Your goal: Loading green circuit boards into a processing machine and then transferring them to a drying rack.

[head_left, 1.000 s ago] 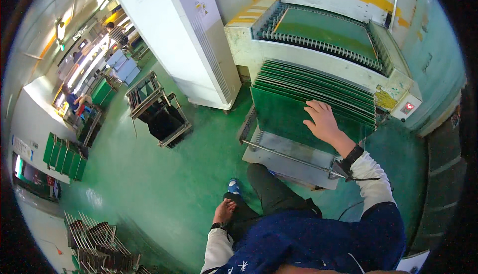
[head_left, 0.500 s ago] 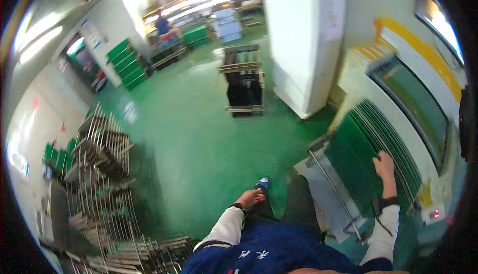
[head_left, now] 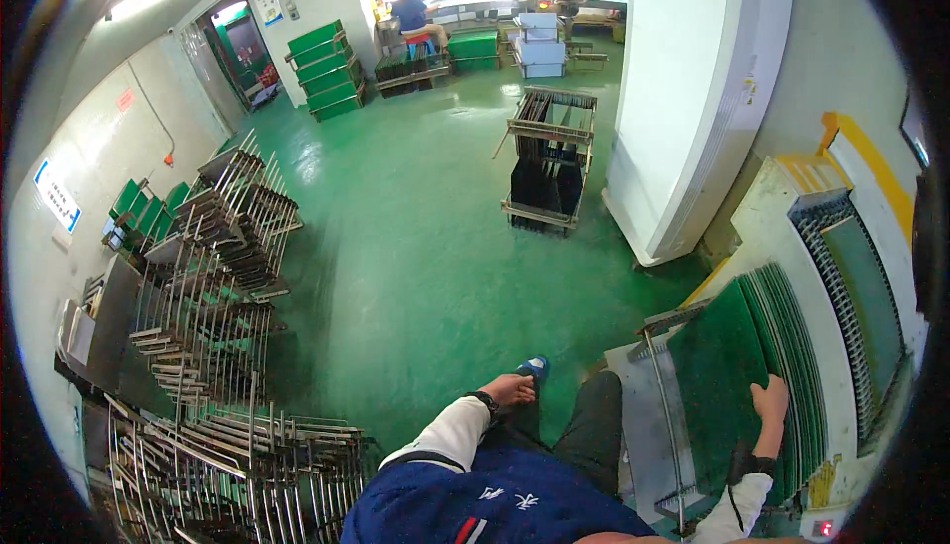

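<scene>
Green flat panels [head_left: 792, 346] stand packed side by side in a metal rack [head_left: 661, 425] at my right. My right hand [head_left: 769, 401] is at the upper edge of one near green panel [head_left: 720, 356], its fingers curled over that edge; the fingertips are partly hidden. My left hand [head_left: 510, 389] lies over my leg, above a blue-and-white shoe [head_left: 535, 368], fingers loosely extended and holding nothing. Just beyond the panels is a pale machine [head_left: 826, 237] with a long slot lined by a row of coil-like teeth.
Empty metal racks [head_left: 228, 465] are stacked along the left side. A rack with dark panels [head_left: 547, 173] stands on the green floor ahead, beside a white column [head_left: 683, 99]. Green crates [head_left: 327, 69] and two seated or standing people [head_left: 414, 15] are farther back.
My view has turned left, so the surroundings sit farther right in the picture. My right hand stays at the green panels; my left hand remains over my leg.
</scene>
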`<act>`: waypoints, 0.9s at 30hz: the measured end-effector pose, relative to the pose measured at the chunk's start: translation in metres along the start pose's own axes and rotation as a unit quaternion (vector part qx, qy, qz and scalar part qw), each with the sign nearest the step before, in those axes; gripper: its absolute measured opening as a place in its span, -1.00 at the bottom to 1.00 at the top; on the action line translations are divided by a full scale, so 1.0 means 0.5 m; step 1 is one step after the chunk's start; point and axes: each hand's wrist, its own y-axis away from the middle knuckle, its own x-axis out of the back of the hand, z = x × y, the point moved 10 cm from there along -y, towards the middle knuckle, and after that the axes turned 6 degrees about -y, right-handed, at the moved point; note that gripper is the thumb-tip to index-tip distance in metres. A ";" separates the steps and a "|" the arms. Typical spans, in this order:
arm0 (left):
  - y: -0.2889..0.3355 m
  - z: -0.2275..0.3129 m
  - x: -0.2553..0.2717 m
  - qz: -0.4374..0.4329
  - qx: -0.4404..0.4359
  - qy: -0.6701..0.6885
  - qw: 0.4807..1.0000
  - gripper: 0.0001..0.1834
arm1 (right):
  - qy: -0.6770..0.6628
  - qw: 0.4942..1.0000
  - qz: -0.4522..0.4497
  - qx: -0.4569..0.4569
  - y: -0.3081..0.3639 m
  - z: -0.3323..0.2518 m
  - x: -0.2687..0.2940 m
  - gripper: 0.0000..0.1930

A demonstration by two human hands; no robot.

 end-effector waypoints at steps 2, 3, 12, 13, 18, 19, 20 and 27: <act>-0.008 -0.001 -0.002 0.002 0.008 -0.006 1.000 -0.66 | 0.013 1.000 0.020 -0.008 0.004 0.006 0.007 -0.49; -0.008 -0.001 0.001 0.006 0.007 -0.006 1.000 -0.66 | 0.010 1.000 0.012 -0.015 0.010 -0.005 0.012 -0.47; 0.003 0.009 0.001 0.029 0.008 -0.013 0.999 -0.62 | 0.021 0.999 0.042 -0.024 0.015 -0.010 0.022 -0.48; 0.002 0.011 -0.002 0.029 0.008 -0.014 0.999 -0.62 | 0.025 0.998 0.051 -0.022 0.013 -0.002 0.022 -0.48; -0.006 0.001 0.015 0.038 0.019 -0.019 0.999 -0.62 | 0.025 0.999 0.035 -0.031 0.016 -0.028 0.036 -0.47; -0.009 -0.003 0.021 0.033 0.018 -0.024 0.999 -0.64 | 0.028 0.999 0.020 -0.035 0.016 -0.034 0.035 -0.47; -0.010 0.000 0.013 0.024 0.019 -0.030 0.999 -0.66 | 0.027 0.999 0.027 -0.035 0.016 -0.029 0.035 -0.46; -0.008 0.004 0.009 0.034 0.010 -0.045 0.998 -0.56 | 0.027 0.998 0.047 -0.034 0.014 -0.014 0.032 -0.46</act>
